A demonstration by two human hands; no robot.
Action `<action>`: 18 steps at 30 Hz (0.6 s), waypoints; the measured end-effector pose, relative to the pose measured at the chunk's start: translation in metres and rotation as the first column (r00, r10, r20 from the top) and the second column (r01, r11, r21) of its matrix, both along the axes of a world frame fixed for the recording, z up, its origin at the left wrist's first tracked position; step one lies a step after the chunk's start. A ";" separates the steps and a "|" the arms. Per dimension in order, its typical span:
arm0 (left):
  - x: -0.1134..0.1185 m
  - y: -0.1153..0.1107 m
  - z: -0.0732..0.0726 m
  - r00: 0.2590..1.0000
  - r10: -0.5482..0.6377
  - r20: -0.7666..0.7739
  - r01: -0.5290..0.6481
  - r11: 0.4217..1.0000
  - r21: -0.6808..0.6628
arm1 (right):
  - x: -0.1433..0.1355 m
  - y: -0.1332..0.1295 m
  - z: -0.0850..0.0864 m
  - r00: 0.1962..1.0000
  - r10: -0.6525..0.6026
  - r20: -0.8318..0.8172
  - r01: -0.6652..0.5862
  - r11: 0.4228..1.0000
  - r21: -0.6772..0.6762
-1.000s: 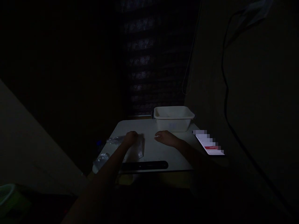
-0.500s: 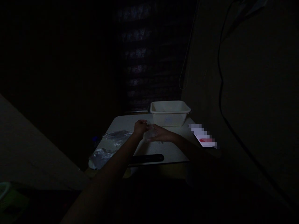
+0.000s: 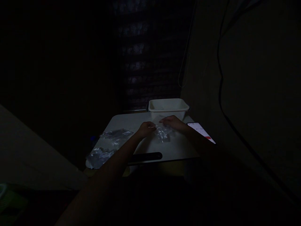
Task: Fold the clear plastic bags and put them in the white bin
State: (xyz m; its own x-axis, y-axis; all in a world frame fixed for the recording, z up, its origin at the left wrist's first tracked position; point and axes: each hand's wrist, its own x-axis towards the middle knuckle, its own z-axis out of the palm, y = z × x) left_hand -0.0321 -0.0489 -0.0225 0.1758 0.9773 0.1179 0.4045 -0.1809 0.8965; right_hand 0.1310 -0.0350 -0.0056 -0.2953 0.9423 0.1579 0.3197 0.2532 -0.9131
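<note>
Between my two hands a clear plastic bag (image 3: 162, 132) hangs over the white table (image 3: 150, 147), crinkled and shining in the dim light. My left hand (image 3: 146, 128) pinches its left side, fingers closed. My right hand (image 3: 173, 121) grips the bag's upper right side, thumb and fingers together. Just behind the bag stands a white plastic tub (image 3: 168, 105), whose front wall is partly covered by the bag and my right hand. The tub's bottom is hidden from this angle.
Two crumpled clear plastic bags lie on the table's left side, one farther back (image 3: 117, 134) and one at the near corner (image 3: 100, 157). A lit phone (image 3: 199, 131) rests at the right edge. A black cable (image 3: 220, 84) hangs along the right wall. The room is very dark.
My right hand has gone from open-fingered beside the bag to gripping it, higher and farther right. The bag is now spread out between both hands. The view has shifted slightly.
</note>
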 end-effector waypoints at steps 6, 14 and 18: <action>-0.006 0.003 0.000 0.992 0.044 0.115 -0.040 0.999 -0.032 | 0.025 0.005 0.004 0.994 -0.111 0.007 0.111 0.992 -0.053; -0.005 0.004 0.011 0.966 0.095 0.240 -0.096 0.995 -0.008 | 0.033 -0.004 0.012 0.991 -0.113 0.074 0.114 0.993 -0.009; 0.002 -0.004 0.015 0.978 0.066 0.199 -0.069 0.998 0.011 | 0.023 -0.010 0.025 0.996 -0.075 0.055 0.073 0.997 0.035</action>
